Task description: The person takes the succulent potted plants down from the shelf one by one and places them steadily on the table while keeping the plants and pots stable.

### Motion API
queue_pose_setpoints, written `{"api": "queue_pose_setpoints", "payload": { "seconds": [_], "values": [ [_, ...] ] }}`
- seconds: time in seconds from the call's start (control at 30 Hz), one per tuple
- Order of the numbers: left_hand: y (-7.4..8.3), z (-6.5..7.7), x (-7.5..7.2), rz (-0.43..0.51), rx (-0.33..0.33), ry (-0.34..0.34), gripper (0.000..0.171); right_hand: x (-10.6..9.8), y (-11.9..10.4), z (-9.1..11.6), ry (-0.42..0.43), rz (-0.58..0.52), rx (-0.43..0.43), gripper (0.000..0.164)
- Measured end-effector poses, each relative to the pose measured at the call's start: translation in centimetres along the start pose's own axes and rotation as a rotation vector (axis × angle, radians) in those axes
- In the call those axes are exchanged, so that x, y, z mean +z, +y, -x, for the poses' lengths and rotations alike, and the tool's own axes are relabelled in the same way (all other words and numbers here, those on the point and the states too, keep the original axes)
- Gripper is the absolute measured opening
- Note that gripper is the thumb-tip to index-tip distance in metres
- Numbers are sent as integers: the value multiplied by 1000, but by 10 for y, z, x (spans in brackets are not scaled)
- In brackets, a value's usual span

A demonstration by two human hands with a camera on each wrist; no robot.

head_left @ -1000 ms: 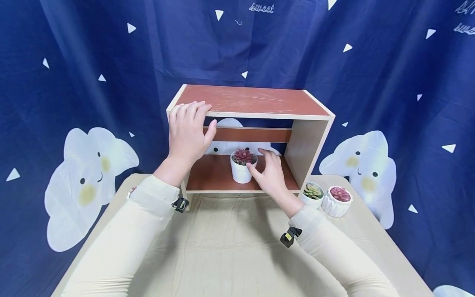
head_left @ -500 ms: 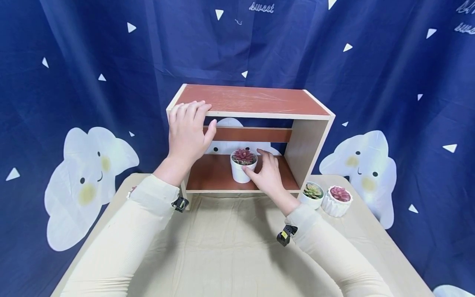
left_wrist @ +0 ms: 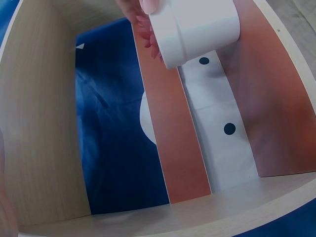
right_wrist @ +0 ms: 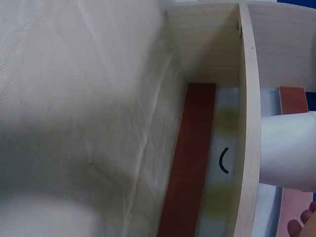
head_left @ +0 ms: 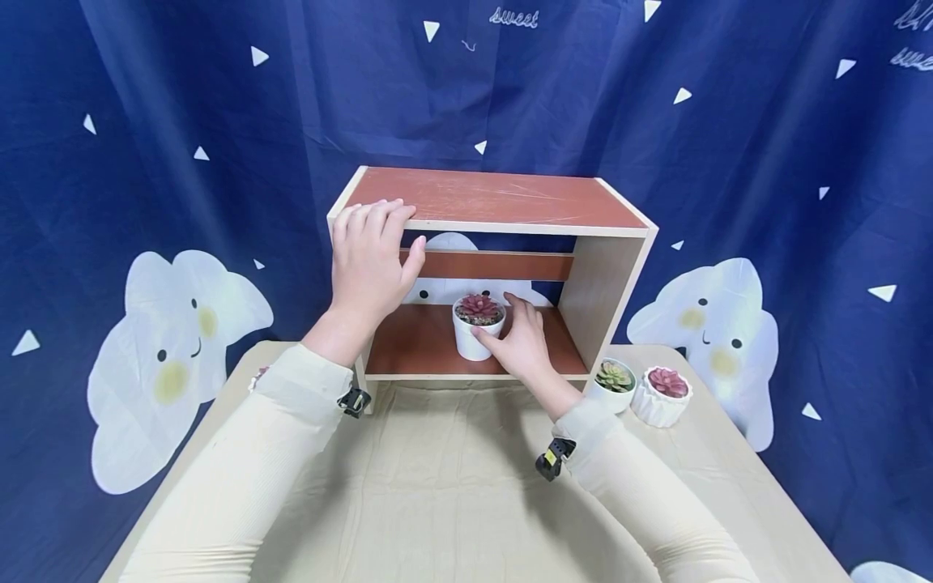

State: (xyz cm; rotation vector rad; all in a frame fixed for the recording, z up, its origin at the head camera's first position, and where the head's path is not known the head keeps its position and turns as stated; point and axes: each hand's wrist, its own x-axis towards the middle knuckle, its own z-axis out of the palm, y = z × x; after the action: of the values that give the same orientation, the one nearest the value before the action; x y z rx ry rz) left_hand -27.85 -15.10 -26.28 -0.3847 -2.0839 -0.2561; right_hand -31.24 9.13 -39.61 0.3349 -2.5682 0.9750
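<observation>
A white pot (head_left: 470,343) with a red succulent (head_left: 479,307) stands upright on the lower shelf of a small wooden shelf unit (head_left: 496,197). At its right side is my right hand (head_left: 522,340), with the thumb in front against the pot. The fingers are bent and stand a little apart from it, with a gap visible in the right wrist view, where the pot (right_wrist: 289,150) is cut off by the frame. My left hand (head_left: 370,263) rests on the unit's top front left corner, fingers over the top and thumb out to the side.
Right of the unit, a pot with a green succulent (head_left: 615,377) and a ribbed white pot with a pink succulent (head_left: 661,398) stand on the cloth-covered table (head_left: 437,486). Partly behind the left sleeve is another reddish plant (head_left: 259,376). A blue curtain (head_left: 554,89) hangs behind.
My right hand has moved slightly left, and its thumb has come across the front of the pot. The pot and my left hand have stayed in place.
</observation>
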Motion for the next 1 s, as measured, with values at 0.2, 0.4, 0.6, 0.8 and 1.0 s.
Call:
{"api": "queue_pose_setpoints", "payload": {
  "seconds": [0.2,0.4,0.6,0.8,1.0],
  "values": [
    [0,0,0,1,1,0,50,4,0,-4,-23,-45,32,99],
    [-1,0,0,-1,7,8,49,9,1,-7,-46,-70,63,103],
    [-2,1,0,-2,14,21,49,13,1,-9,-71,-126,99,107],
    [-2,1,0,-2,10,13,50,19,4,-12,-125,-234,142,112],
    [-2,1,0,1,12,9,50,24,6,-13,-143,-311,176,113]
  ]
}}
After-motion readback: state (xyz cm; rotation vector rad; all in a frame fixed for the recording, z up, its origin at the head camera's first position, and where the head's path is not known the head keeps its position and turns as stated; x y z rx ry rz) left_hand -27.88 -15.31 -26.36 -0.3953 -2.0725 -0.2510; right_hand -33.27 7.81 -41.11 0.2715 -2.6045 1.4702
